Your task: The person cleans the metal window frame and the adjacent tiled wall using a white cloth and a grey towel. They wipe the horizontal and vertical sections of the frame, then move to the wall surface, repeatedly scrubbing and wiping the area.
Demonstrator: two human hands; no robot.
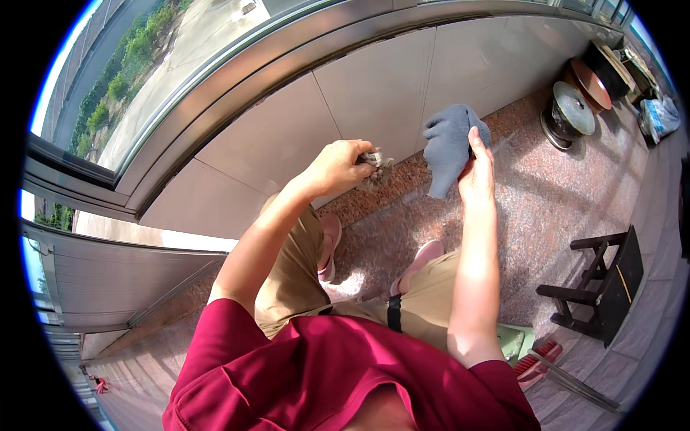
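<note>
My left hand (340, 168) is closed around a crumpled, dirty whitish-grey cloth or wad of fibre (377, 168), its loose end hanging below the fingers. To the right, a grey-blue cloth (450, 148) is draped over my right hand (477, 169); the thumb presses on it and the other fingers are partly hidden behind it. Both hands are raised in front of me, apart from each other, near the tiled wall (372, 81) below the window.
A dark wooden stool (620, 288) lies on its side at the right. Beyond stand a metal-lidded pot (574, 110), a brown round vessel (590, 83) and a plastic bag (659, 117). A red-bristled broom (539, 362) and green dustpan (512, 342) are at the lower right. The window frame (226, 102) runs along the wall.
</note>
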